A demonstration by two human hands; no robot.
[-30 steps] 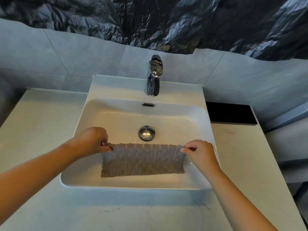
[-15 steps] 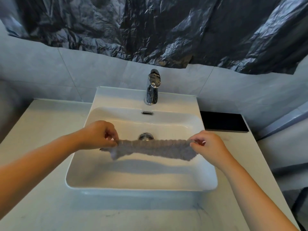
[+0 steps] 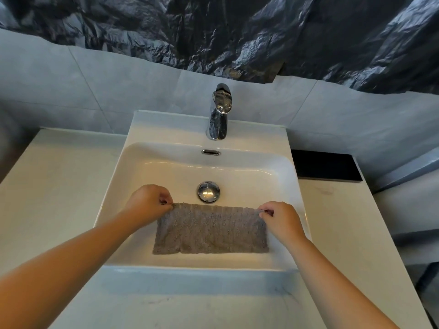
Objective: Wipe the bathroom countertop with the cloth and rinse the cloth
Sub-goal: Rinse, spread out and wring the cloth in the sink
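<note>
Left hand (image 3: 148, 205), right hand (image 3: 281, 220) each pinching a far corner of cloth (image 3: 211, 230), spread flat over near half of sink (image 3: 180, 167).

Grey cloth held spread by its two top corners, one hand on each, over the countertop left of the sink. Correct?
Not quite: the head view shows the grey cloth hanging over the sink basin, just in front of the drain, not over the countertop. The rest holds: left hand and right hand each pinch a top corner.
</note>
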